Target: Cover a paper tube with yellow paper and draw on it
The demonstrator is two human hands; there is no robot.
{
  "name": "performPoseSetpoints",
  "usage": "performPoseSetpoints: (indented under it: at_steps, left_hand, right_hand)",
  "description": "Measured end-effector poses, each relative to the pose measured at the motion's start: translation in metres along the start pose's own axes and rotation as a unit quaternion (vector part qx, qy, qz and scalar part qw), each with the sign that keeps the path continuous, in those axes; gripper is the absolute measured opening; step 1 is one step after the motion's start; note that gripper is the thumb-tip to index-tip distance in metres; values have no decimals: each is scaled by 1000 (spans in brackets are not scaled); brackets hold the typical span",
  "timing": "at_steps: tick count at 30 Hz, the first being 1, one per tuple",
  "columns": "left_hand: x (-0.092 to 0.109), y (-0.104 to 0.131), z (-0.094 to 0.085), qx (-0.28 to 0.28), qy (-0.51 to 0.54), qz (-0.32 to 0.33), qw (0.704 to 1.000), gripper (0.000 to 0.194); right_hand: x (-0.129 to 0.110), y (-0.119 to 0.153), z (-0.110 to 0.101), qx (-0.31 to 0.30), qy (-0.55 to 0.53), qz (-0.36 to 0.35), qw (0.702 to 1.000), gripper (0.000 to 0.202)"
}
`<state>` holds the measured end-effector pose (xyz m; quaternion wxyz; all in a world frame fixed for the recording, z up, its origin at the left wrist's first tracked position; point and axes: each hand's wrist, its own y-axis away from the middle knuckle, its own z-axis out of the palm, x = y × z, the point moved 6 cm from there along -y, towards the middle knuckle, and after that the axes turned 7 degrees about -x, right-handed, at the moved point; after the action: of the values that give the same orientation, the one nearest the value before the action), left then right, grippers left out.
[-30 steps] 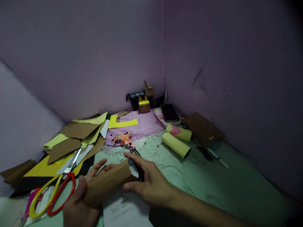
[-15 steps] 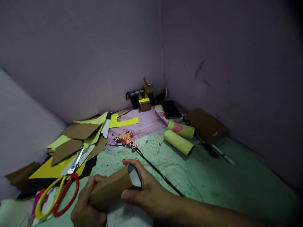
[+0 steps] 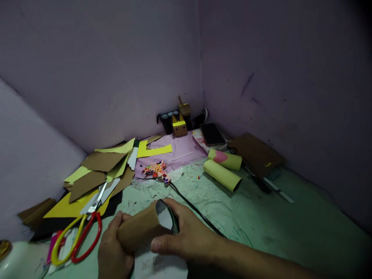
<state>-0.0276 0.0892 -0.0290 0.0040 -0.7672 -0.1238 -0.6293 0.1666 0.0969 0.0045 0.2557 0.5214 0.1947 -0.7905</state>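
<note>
A brown cardboard tube (image 3: 139, 228) lies tilted between my hands, its open right end showing a white and dark green inside. My left hand (image 3: 114, 246) is wrapped round the tube's left end. At the open end, my right hand (image 3: 186, 232) grips it, thumb in front and fingers behind. White printed paper (image 3: 161, 265) hangs below the tube, partly hidden by my right hand. Scissors (image 3: 92, 207) with one yellow and one red handle lie to the left of my hands.
Cardboard and paper pieces (image 3: 101, 161) are piled at the left. Two pale yellow tubes (image 3: 222, 176), a phone (image 3: 213, 134) and a brown flat piece (image 3: 255, 151) lie right. A patterned glue gun (image 3: 158, 170) trails a black cable. A small cardboard figure (image 3: 179, 128) stands behind.
The view has shifted slightly, so the things on the table appear a little further right. Both hands still hold the tube, whose open end now faces the camera slightly more.
</note>
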Motion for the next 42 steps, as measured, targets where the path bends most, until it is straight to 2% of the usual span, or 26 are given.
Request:
performPoseSetpoints:
  at_steps: [2,5,8,11,15,18,20,21,23,25,28,31,34,36,39,42]
  left_hand:
    - [9,8,-7,65,-136,75,986,43]
    - [21,22,-3,133,-315,179,923,45]
    - [17,26,-3,155,-346,196,904,38]
    - [12,22,-7,144,-336,209,907,37]
    - [14,22,-5,146,-280,208,926,31]
    - [19,23,-2,180,-117,169,962,25]
    - [19,19,1,188,24,114,975,15]
    - [17,15,3,180,84,82,977,12]
    - [16,9,7,155,159,26,975,19]
    - [13,4,8,142,209,-15,968,23]
    - [9,1,7,144,235,-38,961,23]
    - [5,3,5,162,244,-43,955,20]
    - [6,9,5,164,235,-43,957,19]
    - [11,12,12,114,229,-41,966,28]
    - [20,14,23,33,255,-52,965,48]
    - [26,12,26,-11,323,-51,945,53]
  right_hand:
    - [-3,2,-2,38,27,16,999,65]
    - [-2,3,-2,74,57,36,995,57]
    - [6,1,-1,84,34,34,995,50]
    - [15,0,-1,93,8,25,995,47]
    - [16,0,-3,105,20,26,994,42]
    - [8,0,-1,77,0,6,997,42]
    - [3,0,3,32,-39,0,999,61]
    - [1,1,6,6,-62,4,998,72]
    - [-2,3,10,-39,-102,10,994,86]
    - [-6,5,12,-69,-124,0,990,87]
    - [-14,8,10,-83,-117,-30,989,82]
    - [-18,8,5,-61,-36,-43,997,79]
    - [-9,4,-8,20,47,-8,999,88]
    - [0,1,-17,65,58,14,996,77]
    - [13,-5,-25,79,0,27,997,50]
    - [18,-7,-35,117,-90,31,989,53]
